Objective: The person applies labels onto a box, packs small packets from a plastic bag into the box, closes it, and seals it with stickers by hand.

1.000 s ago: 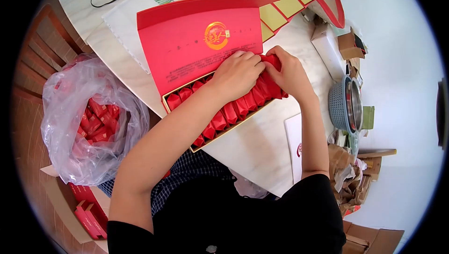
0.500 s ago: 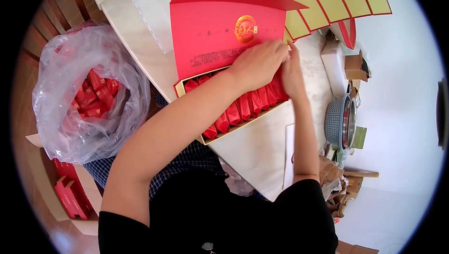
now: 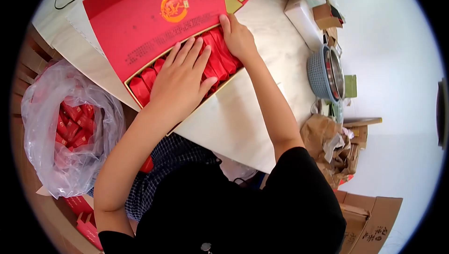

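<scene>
Left hand point(image 3: 180, 77) lies flat over the red packets point(image 3: 217, 61), fingers slightly spread; right hand point(image 3: 239, 38) is at the box's right end (can't tell how firmly it grips). Hands apart. Box point(image 3: 223, 85) sits on the table point(image 3: 252, 123) along the near edge, lid point(image 3: 135, 24) standing open at its far side. Done: visible stretches look filled, packets side by side; under the left hand, can't confirm. Remaining: lid unclosed, loose packets point(image 3: 72, 125) in the plastic bag point(image 3: 37, 132) beyond the table's left edge.

Bright, even light; soft shadows; fisheye bending, blackened corners
</scene>
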Available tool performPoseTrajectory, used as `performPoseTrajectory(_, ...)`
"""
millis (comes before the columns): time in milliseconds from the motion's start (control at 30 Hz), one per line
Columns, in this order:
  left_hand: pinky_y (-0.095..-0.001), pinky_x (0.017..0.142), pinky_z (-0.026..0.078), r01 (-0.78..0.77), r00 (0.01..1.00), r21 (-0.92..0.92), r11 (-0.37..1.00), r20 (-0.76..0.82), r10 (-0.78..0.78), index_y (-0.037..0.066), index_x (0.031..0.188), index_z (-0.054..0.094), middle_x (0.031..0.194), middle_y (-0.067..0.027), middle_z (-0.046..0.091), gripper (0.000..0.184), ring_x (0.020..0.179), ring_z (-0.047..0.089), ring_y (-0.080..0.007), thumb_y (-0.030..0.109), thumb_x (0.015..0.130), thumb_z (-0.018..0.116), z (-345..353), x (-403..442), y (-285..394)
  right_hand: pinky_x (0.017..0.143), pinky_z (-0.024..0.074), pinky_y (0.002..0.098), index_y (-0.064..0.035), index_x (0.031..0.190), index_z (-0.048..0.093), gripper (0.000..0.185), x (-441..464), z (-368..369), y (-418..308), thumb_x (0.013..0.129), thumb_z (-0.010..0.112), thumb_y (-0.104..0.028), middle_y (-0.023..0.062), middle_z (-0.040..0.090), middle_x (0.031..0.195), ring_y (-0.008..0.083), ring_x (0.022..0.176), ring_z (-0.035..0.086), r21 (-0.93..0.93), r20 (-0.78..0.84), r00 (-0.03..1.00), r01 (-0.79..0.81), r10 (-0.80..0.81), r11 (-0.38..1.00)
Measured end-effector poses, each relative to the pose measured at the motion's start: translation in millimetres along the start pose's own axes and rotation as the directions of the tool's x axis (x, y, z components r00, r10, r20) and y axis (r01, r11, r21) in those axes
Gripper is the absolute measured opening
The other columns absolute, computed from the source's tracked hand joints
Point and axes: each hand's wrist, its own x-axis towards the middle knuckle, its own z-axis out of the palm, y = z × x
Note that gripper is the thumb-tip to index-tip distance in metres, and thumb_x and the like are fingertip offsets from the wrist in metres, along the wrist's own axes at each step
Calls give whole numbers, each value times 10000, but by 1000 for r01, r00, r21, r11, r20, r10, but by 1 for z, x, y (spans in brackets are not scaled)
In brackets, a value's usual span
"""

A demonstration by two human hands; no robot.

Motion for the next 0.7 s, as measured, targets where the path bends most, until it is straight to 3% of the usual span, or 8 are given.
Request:
performPoseTrajectory(67, -427, 1167, 182, -78, 996, 190, 979, -31, 85, -10, 1372, 436, 1445, -197, 397, 622, 1387, 308, -299, 422, 929, 501, 4, -5, -2, 778, 471, 515, -35, 1119, 544, 442, 2, 2, 3, 1010, 316, -398, 269, 641, 974, 455, 919, 600, 133, -146, 985, 111, -91, 985)
performPoseTrajectory(167, -407, 1178, 151, -76, 997, 180, 981, -12, 80, 12, 1389, 429, 1476, -188, 361, 638, 1410, 268, -276, 470, 945, 444, 8, -1, -5, 715, 493, 281, -10, 1098, 595, 273, 7, -8, 35, 1016, 424, -206, 94, 643, 903, 153, 757, 608, 677, -304, 953, 220, -6, 702)
performPoseTrajectory(267, -394, 1183, 144, -86, 996, 167, 982, -18, 91, 28, 1395, 430, 1487, -180, 348, 632, 1418, 253, -261, 481, 955, 416, 7, -3, -7, 711, 486, 251, 8, 1095, 614, 231, -26, -27, 100, 987, 478, -145, 84, 668, 902, 131, 761, 600, 522, -387, 914, 107, 124, 846)
performPoseTrajectory(300, -394, 1183, 143, -75, 997, 146, 986, -14, 78, 26, 1393, 433, 1486, -179, 349, 626, 1417, 255, -262, 473, 956, 421, 7, -3, -7, 801, 502, 342, 9, 1095, 613, 228, -48, -34, 136, 940, 557, -149, 144, 654, 986, 242, 875, 635, 220, -390, 920, 47, 44, 974)
performPoseTrajectory(333, -395, 1183, 142, -66, 998, 123, 990, -9, 68, 24, 1390, 436, 1485, -179, 350, 619, 1417, 256, -263, 466, 956, 425, 7, -2, -6, 783, 486, 344, 7, 1120, 617, 304, -75, -44, 157, 908, 611, -211, 137, 668, 978, 234, 861, 615, -33, -340, 940, 3, -14, 999)
performPoseTrajectory(467, -394, 1184, 138, -79, 997, 97, 992, 6, 78, 19, 1383, 443, 1485, -177, 352, 608, 1417, 256, -263, 451, 954, 439, 5, -3, -8, 853, 469, 378, 18, 1176, 604, 501, -171, -72, 207, 830, 709, -330, 186, 630, 1057, 272, 993, 588, -151, -69, 979, -198, 189, 969)
performPoseTrajectory(533, -394, 1184, 136, -74, 997, 102, 992, 17, 72, 18, 1378, 449, 1487, -174, 349, 596, 1417, 255, -264, 434, 951, 456, 4, -3, -8, 888, 469, 369, 31, 1211, 589, 630, -199, -80, 207, 774, 760, -389, 192, 625, 1073, 269, 1044, 575, -141, 41, 904, -417, 426, 898)
performPoseTrajectory(700, -395, 1184, 138, -66, 998, 97, 993, 12, 65, 17, 1370, 459, 1487, -175, 349, 587, 1416, 255, -266, 422, 945, 472, 3, -4, -8, 872, 491, 378, 76, 1202, 580, 752, -199, -84, 197, 690, 813, -422, 243, 635, 1050, 312, 1012, 610, -92, 143, 852, -495, 503, 864)
